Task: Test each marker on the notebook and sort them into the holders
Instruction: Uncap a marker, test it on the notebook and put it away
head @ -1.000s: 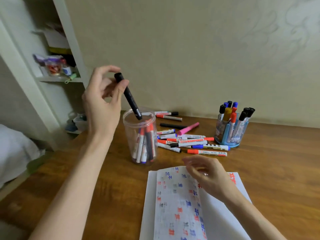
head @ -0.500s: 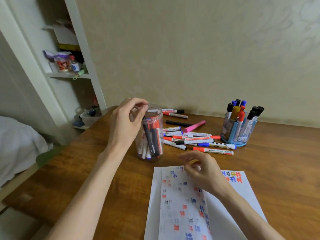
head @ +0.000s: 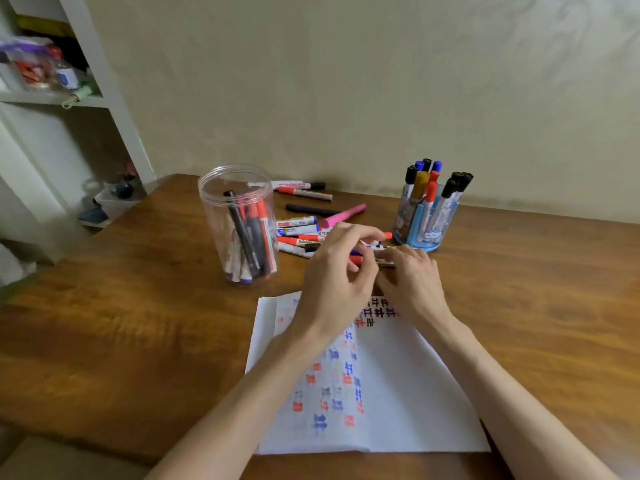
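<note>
Picking red-capped marker [head: 358, 260] off tabletop [head: 138, 323]; left hand [head: 332, 282] pinches cap, right hand [head: 412, 282] grips barrel. Next, probably: uncap, scribble on notebook [head: 398, 393].

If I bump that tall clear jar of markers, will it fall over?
Maybe. The clear jar is tall and narrow, so a push near its rim could tip it. It looks like thin plastic, probably light, so it might just slide on the smooth wooden table.
</note>
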{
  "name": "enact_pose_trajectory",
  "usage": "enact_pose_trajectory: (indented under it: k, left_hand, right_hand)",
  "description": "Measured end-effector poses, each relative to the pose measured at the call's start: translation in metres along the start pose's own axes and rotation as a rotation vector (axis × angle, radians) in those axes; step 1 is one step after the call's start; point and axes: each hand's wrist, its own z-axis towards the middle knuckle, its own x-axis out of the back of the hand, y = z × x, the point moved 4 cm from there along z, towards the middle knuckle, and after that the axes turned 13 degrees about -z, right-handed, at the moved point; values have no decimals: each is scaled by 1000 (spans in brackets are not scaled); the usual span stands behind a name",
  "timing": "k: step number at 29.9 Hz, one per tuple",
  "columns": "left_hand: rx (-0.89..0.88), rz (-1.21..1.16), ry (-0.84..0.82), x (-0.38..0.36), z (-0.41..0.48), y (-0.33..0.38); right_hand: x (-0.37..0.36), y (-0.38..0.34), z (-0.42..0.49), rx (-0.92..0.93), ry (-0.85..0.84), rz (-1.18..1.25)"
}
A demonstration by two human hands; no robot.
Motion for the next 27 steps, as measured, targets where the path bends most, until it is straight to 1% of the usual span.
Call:
enact_pose_trajectory:
  k: [2,4,6,8,9,12,14,16,17,18,19,21,22,23,24,27]
  left_hand:
    - [134,-71,-46,-22,-7,-13]
    - [211,-92,-73,-32,-14,-27]
    - [238,-96,-105,-32,-21,-38]
    - [260,-62,-122,-27,-28,-48]
    - [255,-6,-107,-22,-30,-53]
    - [206,226,-49,-10,-29,-64]
    - [189,289,-102,-9,-27,-65]
    - [174,346,-159,-9,-28,-62]
    - [174,344,-173,-9,-29,-60]
    - [182,313,-185,-8,-30,-59]
    - [195,266,-204,-7,-32,-57]
    - [206,175,-259,-7,-34,-54]
    - [197,148,-281,-8,-34,-50]
    - [184,133,-302,-9,-34,-47]
    - [170,125,-326,-11,-35,-44]
    - [156,115,-378,-15,-36,-39]
  right_hand:
    - [-3,9,-1,4,0,-18]
    - [-4,16,-3,-1,14,-26]
    - [-5,22,-4,-15,4,-50]
    - [-8,28,-4,-18,-78,-75]
    - [-7,29,-3,-7,-115,-63]
    - [11,29,-4,71,-183,118]
    - [26,24,-10,142,-250,228]
    - [38,20,-20,171,-317,329]
    - [43,20,-24,152,-311,380]
    - [48,22,-29,94,-283,457]
    - [52,25,-33,3,-251,596]
    - [52,28,-46,-232,-248,992]
    - [49,25,-53,-326,-270,1135]
    - [44,20,-59,-367,-278,1215]
    - [41,14,-65,-362,-272,1227]
    - [33,2,-72,-330,-197,1130]
